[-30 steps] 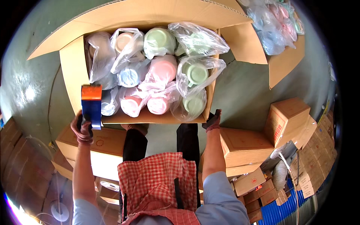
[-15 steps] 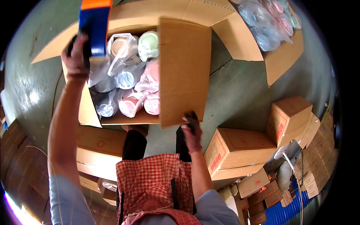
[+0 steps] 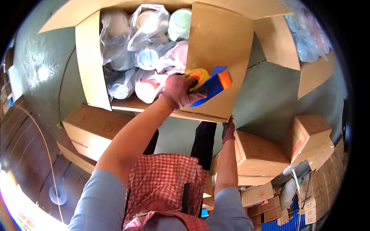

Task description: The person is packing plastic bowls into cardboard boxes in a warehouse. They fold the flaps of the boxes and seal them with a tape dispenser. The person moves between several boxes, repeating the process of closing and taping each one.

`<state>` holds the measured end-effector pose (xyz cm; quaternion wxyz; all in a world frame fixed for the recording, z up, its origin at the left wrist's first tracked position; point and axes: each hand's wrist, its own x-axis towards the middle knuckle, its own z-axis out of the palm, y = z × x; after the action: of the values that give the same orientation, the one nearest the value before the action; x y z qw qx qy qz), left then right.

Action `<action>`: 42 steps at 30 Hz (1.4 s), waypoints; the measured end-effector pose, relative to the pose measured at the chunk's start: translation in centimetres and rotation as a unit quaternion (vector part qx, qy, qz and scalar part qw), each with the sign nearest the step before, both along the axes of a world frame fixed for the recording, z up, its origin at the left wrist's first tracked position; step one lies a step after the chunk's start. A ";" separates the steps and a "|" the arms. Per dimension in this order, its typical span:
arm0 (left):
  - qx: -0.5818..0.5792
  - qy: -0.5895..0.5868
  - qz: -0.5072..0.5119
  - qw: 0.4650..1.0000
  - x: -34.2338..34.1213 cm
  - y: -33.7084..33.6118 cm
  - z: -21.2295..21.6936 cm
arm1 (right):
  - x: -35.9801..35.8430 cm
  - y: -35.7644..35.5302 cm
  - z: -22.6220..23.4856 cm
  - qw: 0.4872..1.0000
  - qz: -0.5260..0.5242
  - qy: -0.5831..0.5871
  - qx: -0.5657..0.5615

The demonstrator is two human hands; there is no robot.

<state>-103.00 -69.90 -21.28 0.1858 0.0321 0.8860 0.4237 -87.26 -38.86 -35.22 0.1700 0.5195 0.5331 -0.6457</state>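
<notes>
My left hand (image 3: 178, 91), in a reddish glove, is closed around a blue and orange tape dispenser (image 3: 211, 89) with a yellow roll. It hangs over the right flap (image 3: 219, 42) of an open cardboard box (image 3: 138, 104). My gloved right hand (image 3: 228, 131) is at that flap's near right corner, closed on its edge, fingers partly hidden. In the box lie several pastel cups or bowls in clear plastic bags: a green one (image 3: 180, 24), a blue one (image 3: 148, 58) and a pink one (image 3: 147, 91) show. The left flap (image 3: 92, 63) stands folded outward.
To the right, another open carton (image 3: 278, 44) holds bagged pastel ware (image 3: 308, 32). Closed cartons stand near right (image 3: 262, 152) and near left (image 3: 96, 123). A pole-like stand (image 3: 296, 181) and stacked boxes lie farther right. A cable (image 3: 48, 154) runs along the left.
My left hand has brought the tape dispenser from the box's far left side to above its right flap. My right hand remains by the flap's near corner; the whole view has shifted.
</notes>
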 end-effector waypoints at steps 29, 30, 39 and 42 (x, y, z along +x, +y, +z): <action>0.107 0.000 0.648 0.754 16.4 -17.4 -2.2 | -18.7 -10.8 9.5 0.962 0.007 0.039 -0.269; 0.158 0.074 0.700 0.692 16.3 -17.4 -4.3 | -21.5 -9.6 9.5 0.962 0.065 0.149 -0.221; 0.221 0.018 0.686 0.693 14.1 -16.5 -2.1 | -40.7 -10.3 19.1 0.914 0.199 0.352 0.019; 0.211 0.018 0.679 0.703 15.2 -17.3 -1.6 | -35.2 -9.7 16.6 0.863 0.393 0.319 0.013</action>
<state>-87.76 -87.18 -22.91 -0.1798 -0.5322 0.5586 0.6103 -122.46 -48.55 -18.64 0.2234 0.0351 0.7264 -0.6490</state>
